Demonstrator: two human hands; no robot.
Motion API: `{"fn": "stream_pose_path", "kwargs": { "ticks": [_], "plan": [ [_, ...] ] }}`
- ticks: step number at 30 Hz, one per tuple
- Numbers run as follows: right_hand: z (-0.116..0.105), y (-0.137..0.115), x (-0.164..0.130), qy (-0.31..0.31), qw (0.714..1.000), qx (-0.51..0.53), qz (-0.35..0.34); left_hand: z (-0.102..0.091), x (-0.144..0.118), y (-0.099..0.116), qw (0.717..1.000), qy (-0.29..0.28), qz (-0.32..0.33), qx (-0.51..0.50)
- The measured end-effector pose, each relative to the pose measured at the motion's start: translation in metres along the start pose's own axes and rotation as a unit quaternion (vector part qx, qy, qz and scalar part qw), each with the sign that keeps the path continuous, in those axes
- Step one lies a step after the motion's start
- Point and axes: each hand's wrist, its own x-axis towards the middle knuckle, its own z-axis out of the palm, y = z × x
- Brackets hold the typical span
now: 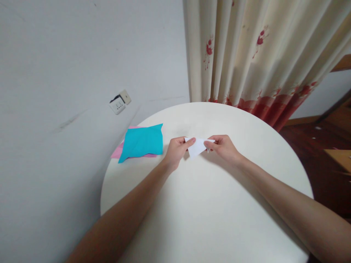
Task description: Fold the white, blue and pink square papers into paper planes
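your two bare forearms come up from the bottom edge, crossing over the round white tabletop [208, 219] toward its middle. your left hand [177, 149] and your right hand [223, 147] meet there, each with its grip pinched on one end of a small white paper piece [196, 147]. the left thumb and fingers close on the paper's left corner; the right fingertips press together on its upper right edge. the paper looks folded, with a point hanging down toward the tabletop, and it sits between the two hands, just above the surface or barely resting on it; you cannot tell which.

to the left of your left hand, near the tabletop's edge by the wall, a teal paper sheet [142, 142] lies flat on top of a pink paper sheet [116, 151], whose corners peek out beneath it. both are apart from your hands.

beyond the tabletop stands a grey-white wall with a power socket [120, 102] low down, and a cream curtain [260, 54] with red flowers and a red hem hangs at the right. dark wooden floor [315, 146] shows on the far right.
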Motion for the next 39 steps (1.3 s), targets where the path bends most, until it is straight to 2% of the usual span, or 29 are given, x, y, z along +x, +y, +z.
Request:
{"fn": "stream_pose_path", "kwargs": {
  "ticks": [8,17,23,27,30,32,34,35,37,39],
  "plan": [
    [-0.001,-0.001,0.002,-0.004,1.000,-0.014,-0.001,0.002,0.003,-0.002,1.000,0.013,-0.003,-0.017],
    [-0.002,0.008,0.006,-0.002,1.000,-0.012,-0.005,-0.005,0.010,-0.008,0.995,0.083,0.048,0.021],
    [-0.009,0.006,0.009,-0.002,0.999,-0.033,-0.021,-0.006,0.016,-0.015,0.998,0.059,0.025,0.005],
    [-0.012,0.002,0.008,-0.006,0.999,-0.050,-0.019,-0.009,0.021,-0.021,0.995,0.070,0.052,0.046],
    [-0.012,0.001,0.008,-0.006,0.999,-0.044,-0.012,-0.008,0.020,-0.022,0.997,0.045,0.046,0.050],
    [-0.011,0.003,0.008,0.001,0.999,-0.043,-0.009,-0.005,0.016,-0.020,0.994,0.038,0.065,0.080],
    [-0.010,0.006,0.010,0.025,0.999,-0.046,0.007,0.001,0.010,-0.017,0.975,0.048,0.136,0.169],
    [-0.010,0.008,0.010,0.040,0.998,-0.047,0.022,0.005,0.006,-0.016,0.954,0.049,0.186,0.231],
    [-0.009,0.011,0.011,0.068,0.995,-0.038,0.058,0.011,-0.003,-0.013,0.892,0.023,0.277,0.357],
    [-0.009,0.012,0.010,0.080,0.992,-0.012,0.092,0.016,-0.011,-0.010,0.832,-0.018,0.327,0.447]
  ]
}}
